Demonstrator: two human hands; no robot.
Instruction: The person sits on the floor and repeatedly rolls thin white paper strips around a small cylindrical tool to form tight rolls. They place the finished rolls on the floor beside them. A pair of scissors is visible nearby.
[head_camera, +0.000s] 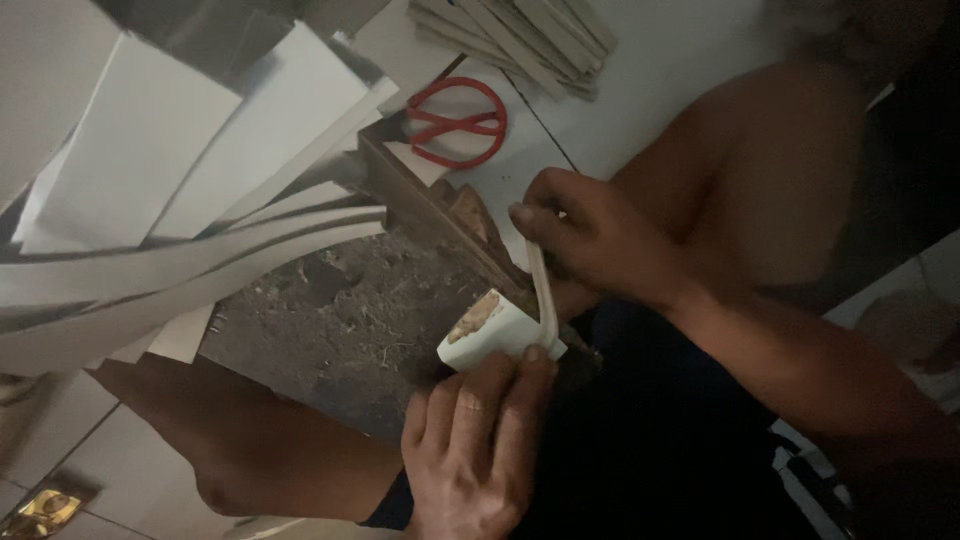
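Both hands are bare: no gloves, rings or watch show on the left hand or the right hand. The forearms are bare as well, with no sleeves reaching them. A narrow edge of dark blue cloth shows beside the left wrist. The lap is covered in very dark, plain clothing, whose cut cannot be made out in the dim light.
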